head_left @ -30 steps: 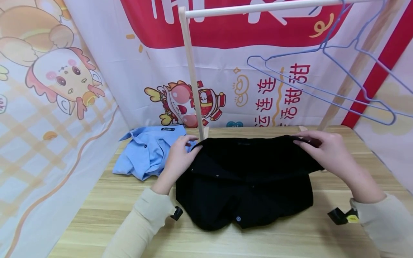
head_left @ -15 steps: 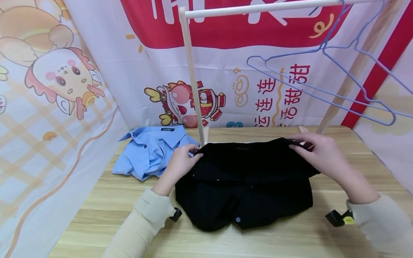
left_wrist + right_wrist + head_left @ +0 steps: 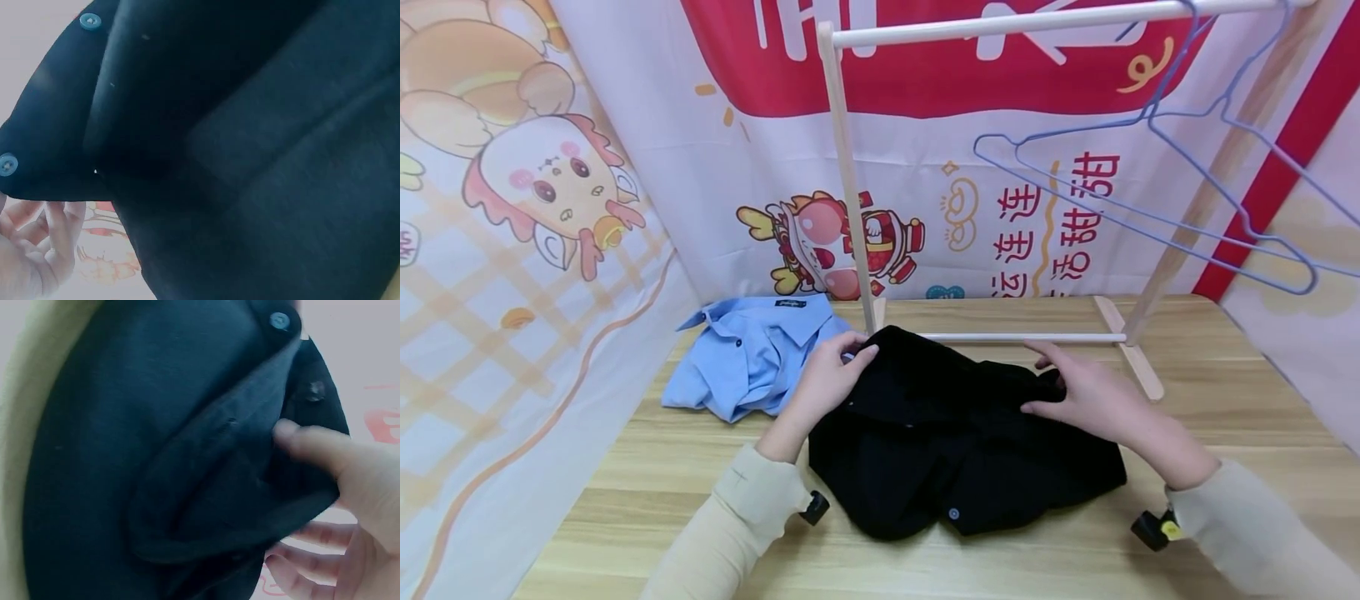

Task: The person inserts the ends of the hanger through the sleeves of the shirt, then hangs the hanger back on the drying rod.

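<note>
A folded black button-up shirt lies bunched on the table, a small button showing near its front edge. My left hand pinches the raised left corner of its collar. In the left wrist view, the left hand is partly hidden beneath the cloth, below two buttons. On the other side, my right hand reaches around the drooping right collar part, thumb and fingers spread apart. In the right wrist view, the right hand has its thumb in front of the shirt and its fingers partly behind.
A crumpled light blue shirt lies at the left, close to my left hand. Behind the black shirt stands a wooden rack with a white lower bar. Blue wire hangers hang from its top rail at the right.
My right hand has moved left and down, and its fingers have spread. The collar's right part has sagged, uncovering the rack's lower bar and right foot. The left hand stays at its corner.
</note>
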Action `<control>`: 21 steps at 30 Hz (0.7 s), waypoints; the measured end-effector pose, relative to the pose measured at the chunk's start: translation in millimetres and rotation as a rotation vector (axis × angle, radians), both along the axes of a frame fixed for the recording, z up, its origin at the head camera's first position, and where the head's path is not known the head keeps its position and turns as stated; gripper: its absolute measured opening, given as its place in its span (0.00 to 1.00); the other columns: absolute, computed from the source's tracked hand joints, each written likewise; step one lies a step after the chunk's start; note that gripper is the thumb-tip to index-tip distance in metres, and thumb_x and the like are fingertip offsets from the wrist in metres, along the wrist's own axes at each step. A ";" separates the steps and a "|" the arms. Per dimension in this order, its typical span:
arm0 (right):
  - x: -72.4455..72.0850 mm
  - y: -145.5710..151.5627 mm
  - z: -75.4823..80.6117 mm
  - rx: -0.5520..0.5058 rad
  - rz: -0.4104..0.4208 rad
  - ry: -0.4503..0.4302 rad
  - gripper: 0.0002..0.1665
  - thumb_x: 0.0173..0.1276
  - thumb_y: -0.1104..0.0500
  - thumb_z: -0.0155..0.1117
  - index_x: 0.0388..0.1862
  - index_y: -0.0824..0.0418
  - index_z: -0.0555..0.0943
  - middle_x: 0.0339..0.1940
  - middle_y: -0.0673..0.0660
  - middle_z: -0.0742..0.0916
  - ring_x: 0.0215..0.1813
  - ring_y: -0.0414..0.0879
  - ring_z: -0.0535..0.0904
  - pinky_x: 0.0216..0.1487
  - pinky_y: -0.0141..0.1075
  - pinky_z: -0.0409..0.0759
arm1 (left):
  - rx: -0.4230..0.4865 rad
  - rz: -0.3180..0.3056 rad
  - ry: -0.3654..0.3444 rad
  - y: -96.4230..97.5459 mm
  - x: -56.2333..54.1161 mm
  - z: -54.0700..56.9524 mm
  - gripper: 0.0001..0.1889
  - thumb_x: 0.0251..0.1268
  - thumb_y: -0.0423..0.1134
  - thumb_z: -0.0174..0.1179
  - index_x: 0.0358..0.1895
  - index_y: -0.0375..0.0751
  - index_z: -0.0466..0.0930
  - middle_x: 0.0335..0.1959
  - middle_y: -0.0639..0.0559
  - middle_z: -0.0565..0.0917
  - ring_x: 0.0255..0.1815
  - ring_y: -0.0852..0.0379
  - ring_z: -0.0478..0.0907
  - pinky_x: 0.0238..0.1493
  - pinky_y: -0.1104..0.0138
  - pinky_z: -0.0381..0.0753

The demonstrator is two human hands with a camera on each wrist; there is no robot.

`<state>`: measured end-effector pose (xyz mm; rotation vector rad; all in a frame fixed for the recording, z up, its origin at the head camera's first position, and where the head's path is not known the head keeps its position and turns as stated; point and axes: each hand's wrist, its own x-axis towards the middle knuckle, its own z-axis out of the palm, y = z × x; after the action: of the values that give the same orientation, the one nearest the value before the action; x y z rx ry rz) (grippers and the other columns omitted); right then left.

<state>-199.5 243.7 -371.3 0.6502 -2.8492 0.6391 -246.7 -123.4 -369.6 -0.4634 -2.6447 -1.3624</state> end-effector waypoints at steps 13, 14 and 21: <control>-0.1 9.9 6.5 -0.039 -0.007 0.056 0.12 0.64 0.69 0.71 0.46 0.65 0.86 0.40 0.59 0.90 0.38 0.51 0.84 0.40 0.52 0.82 | 0.123 0.063 0.150 6.6 7.4 35.9 0.07 0.73 0.36 0.64 0.47 0.39 0.89 0.44 0.47 0.87 0.40 0.51 0.82 0.46 0.57 0.83; 0.0 10.5 7.1 -0.037 -0.004 0.040 0.12 0.63 0.68 0.71 0.46 0.66 0.86 0.39 0.59 0.90 0.37 0.50 0.83 0.39 0.51 0.82 | 0.132 0.062 0.167 7.7 7.3 37.2 0.07 0.73 0.36 0.65 0.47 0.40 0.89 0.44 0.48 0.87 0.40 0.51 0.82 0.45 0.57 0.83; -0.2 14.0 1.6 0.029 0.045 -0.022 0.13 0.63 0.66 0.73 0.47 0.65 0.86 0.40 0.58 0.90 0.42 0.53 0.86 0.42 0.52 0.84 | 0.139 0.038 0.149 14.4 6.9 33.7 0.07 0.73 0.36 0.65 0.48 0.40 0.89 0.44 0.48 0.88 0.40 0.51 0.83 0.46 0.57 0.83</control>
<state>-199.7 257.7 -369.7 0.7181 -2.8768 0.6169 -239.8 -109.0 -335.9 -0.4748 -2.4098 -1.4296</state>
